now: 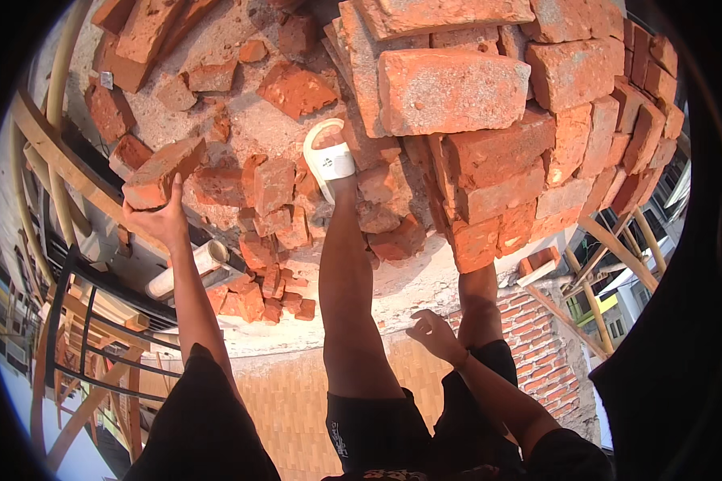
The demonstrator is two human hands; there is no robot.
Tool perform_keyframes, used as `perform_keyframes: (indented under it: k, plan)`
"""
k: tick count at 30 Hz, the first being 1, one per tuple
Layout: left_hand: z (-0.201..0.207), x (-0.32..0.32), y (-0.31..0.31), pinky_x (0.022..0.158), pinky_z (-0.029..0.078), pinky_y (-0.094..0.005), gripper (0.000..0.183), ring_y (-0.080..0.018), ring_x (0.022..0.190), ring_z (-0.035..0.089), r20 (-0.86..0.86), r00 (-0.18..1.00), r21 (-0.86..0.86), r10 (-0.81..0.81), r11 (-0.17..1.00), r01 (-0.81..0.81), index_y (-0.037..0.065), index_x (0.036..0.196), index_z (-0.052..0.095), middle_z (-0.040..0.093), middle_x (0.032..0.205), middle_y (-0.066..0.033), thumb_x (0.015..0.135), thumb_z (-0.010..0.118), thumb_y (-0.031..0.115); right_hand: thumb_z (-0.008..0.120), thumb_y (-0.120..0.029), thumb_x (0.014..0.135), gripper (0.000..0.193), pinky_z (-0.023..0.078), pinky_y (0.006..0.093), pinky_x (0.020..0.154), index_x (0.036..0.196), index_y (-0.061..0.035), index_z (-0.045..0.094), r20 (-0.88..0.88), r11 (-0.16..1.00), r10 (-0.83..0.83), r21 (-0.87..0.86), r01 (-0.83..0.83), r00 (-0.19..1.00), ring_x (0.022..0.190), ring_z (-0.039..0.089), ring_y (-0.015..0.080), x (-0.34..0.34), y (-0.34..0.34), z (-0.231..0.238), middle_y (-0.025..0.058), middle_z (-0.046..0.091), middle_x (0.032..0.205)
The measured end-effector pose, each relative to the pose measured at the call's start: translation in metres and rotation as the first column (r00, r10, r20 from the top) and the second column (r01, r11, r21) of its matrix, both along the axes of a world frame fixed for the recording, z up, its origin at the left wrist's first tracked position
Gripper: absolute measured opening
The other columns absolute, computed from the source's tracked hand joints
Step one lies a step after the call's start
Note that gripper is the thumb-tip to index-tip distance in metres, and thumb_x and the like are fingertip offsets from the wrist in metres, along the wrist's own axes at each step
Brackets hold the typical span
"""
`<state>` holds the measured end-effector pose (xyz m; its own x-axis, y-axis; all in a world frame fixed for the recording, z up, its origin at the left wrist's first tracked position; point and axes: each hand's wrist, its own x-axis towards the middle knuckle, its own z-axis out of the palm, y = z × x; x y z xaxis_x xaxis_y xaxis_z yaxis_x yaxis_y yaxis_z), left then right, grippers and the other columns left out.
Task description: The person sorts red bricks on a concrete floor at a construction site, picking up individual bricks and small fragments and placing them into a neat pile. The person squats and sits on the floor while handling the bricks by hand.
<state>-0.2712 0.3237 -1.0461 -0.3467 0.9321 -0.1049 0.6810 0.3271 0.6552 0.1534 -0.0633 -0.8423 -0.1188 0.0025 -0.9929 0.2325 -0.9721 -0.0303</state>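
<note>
L hand (162, 218) has its fingers clenched round one red brick (162, 172), lifted off the rubble and held out to the person's left, above the grey pipe (191, 268) at the slab edge. R hand (431, 330) hangs free near the knee, fingers loosely released, holding nothing. One foot in a white sandal (327, 159) stands among broken pieces, just beside the stacked brick pile (521, 136). Step in hand looks like carrying a picked-up brick; next move prob. needs a firm grip w/ steady footing (loose rubble underfoot). No containers in view.
</note>
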Motion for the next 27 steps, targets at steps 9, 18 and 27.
perform_keyframes:
  k: [9, 18, 27]
  plan:
    - [0.206, 0.259, -0.068, 0.119, 0.042, -0.0496, 0.100, -0.0320, 0.138, 0.048, 0.441, 0.897, 0.016, 0.028, 0.999, -0.039, 0.002, 0.156, 0.030, 0.046, 0.147, -0.0171, 0.078, 0.092, 0.013, 0.077, -0.035, 0.096, 0.044, 0.054, 0.0345, 0.071, 0.125, -0.0049, 0.062, 0.004, 0.980, -0.141, 0.144, 0.139, 0.990, 0.077, 0.068, 0.0185, 0.058, -0.042, 0.019, 0.0087, 0.072, 0.087]
    - [0.209, 0.624, -0.097, 0.095, 0.046, -0.0361, 0.065, -0.0173, 0.109, 0.059, 0.664, 0.740, -0.550, 0.106, 0.739, 0.388, 0.007, 0.137, 0.058, 0.063, 0.124, -0.0073, 0.085, 0.083, 0.036, 0.075, -0.028, 0.100, 0.036, 0.054, 0.0309, 0.081, 0.123, -0.0033, 0.062, -0.081, 0.663, -0.667, 0.389, 0.640, 0.741, 0.080, 0.063, 0.0108, 0.172, -0.093, 0.048, 0.0030, 0.068, 0.086]
    - [0.112, 0.857, -0.026, 0.099, 0.050, -0.0417, 0.078, -0.0264, 0.110, 0.064, 0.571, 0.817, -0.541, -0.073, 0.715, 0.442, -0.010, 0.128, 0.060, 0.062, 0.126, -0.0191, 0.075, 0.090, 0.037, 0.073, -0.023, 0.101, 0.034, 0.055, 0.0288, 0.074, 0.124, -0.0015, 0.061, -0.148, 0.506, -0.771, 0.450, 0.736, 0.620, 0.087, 0.069, 0.0110, 0.217, -0.130, 0.053, 0.0053, 0.068, 0.094]
